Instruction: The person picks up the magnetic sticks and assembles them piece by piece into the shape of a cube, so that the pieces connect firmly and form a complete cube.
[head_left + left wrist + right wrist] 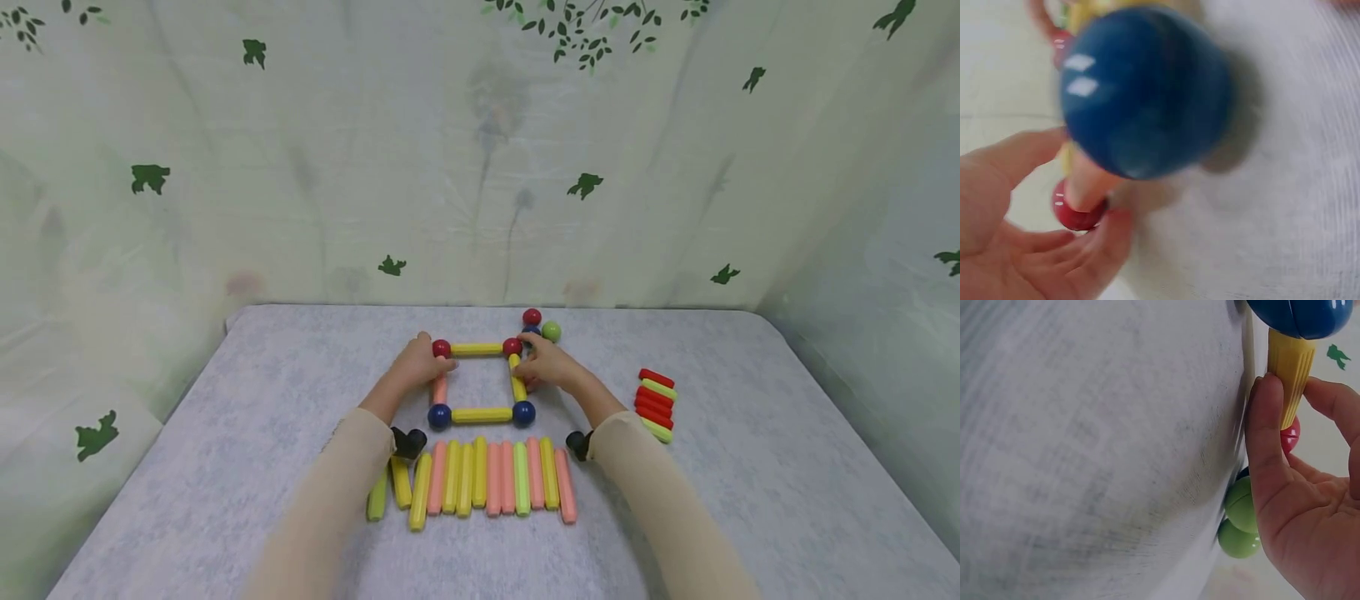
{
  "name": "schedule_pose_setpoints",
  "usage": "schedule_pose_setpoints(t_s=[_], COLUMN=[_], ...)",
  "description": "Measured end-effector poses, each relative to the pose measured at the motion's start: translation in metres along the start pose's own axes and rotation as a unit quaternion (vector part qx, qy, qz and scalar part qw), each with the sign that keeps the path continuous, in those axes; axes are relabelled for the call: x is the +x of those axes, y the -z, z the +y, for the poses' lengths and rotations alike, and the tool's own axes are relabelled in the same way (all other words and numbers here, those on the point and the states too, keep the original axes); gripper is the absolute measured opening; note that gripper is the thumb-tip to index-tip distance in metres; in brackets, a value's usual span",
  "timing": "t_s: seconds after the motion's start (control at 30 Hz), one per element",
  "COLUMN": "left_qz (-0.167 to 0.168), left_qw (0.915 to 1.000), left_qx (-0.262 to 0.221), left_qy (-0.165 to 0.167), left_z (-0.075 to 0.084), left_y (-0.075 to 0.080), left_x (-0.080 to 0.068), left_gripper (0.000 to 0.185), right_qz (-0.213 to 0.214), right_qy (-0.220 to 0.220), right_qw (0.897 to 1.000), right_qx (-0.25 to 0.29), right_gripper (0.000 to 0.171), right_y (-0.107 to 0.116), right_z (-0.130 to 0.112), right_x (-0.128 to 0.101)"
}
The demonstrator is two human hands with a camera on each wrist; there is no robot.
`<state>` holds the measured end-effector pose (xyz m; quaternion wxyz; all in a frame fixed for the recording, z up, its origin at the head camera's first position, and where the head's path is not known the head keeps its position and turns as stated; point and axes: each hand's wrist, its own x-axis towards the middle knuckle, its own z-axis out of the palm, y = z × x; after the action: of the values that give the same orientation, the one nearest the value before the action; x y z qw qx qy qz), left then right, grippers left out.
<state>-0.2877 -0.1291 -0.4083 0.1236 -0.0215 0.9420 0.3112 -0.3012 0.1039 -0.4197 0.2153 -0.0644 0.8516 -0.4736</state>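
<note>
A square of sticks and balls lies on the table, with yellow sticks (pixel 480 415) at front, back and right, and a pink stick (pixel 439 390) at left. Blue balls (pixel 523 413) form the near corners and red balls (pixel 441 348) the far ones. My left hand (pixel 417 363) holds the pink stick near its red-ball end, thumb on the inner side. At the opposite side, my right hand (pixel 553 365) pinches the right yellow stick (pixel 1291 362) between thumb and fingers, one finger reaching to the far red ball (pixel 512 347).
Loose red (pixel 532 317), blue and green balls (pixel 551 331) sit behind the right hand. A row of pink, yellow and green sticks (pixel 480 475) lies in front of the square. Short red and light-green sticks (pixel 655 404) are stacked side by side at right.
</note>
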Motion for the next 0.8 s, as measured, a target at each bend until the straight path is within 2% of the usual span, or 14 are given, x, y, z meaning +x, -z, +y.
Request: schedule_pose_setpoints(t_s=[0.07, 0.13, 0.3, 0.47, 0.57, 0.67, 0.73, 0.8], left_qz=[-0.032, -0.048, -0.058, -0.074, -0.06, -0.029, -0.007, 0.008], left_qw=[0.9994, 0.9988, 0.9979, 0.9962, 0.996, 0.9938, 0.9923, 0.9913], left_qx=[-0.008, -0.009, -0.025, -0.041, -0.035, -0.025, -0.02, -0.018], left_qy=[0.009, 0.002, -0.015, -0.022, -0.055, -0.105, -0.122, -0.13], left_z=[0.003, 0.004, -0.001, -0.004, -0.011, -0.025, -0.037, -0.05], left_y=[0.001, 0.0, -0.003, 0.006, 0.021, 0.039, 0.048, 0.053], left_x=[-0.001, 0.0, 0.005, -0.002, -0.015, -0.038, -0.058, -0.079], left_gripper=[0.058, 0.055, 0.06, 0.074, 0.077, 0.073, 0.07, 0.067], right_qz=[0.007, 0.015, 0.021, 0.041, 0.066, 0.089, 0.099, 0.105], right_qy=[-0.002, -0.005, -0.01, 0.011, 0.065, 0.123, 0.143, 0.142], right_qw=[1.0, 1.0, 1.0, 0.998, 0.991, 0.979, 0.972, 0.968], right_qx=[-0.001, -0.002, 0.005, -0.054, -0.101, -0.138, -0.158, -0.18], right_gripper=[0.071, 0.072, 0.075, 0.073, 0.068, 0.066, 0.065, 0.063], right_y=[0.001, 0.002, 0.004, 0.018, 0.034, 0.051, 0.061, 0.068], right_z=[0.001, 0.003, 0.003, 0.002, 0.004, 0.01, 0.018, 0.028], right_x=[-0.001, -0.002, -0.005, -0.021, -0.045, -0.08, -0.105, -0.126])
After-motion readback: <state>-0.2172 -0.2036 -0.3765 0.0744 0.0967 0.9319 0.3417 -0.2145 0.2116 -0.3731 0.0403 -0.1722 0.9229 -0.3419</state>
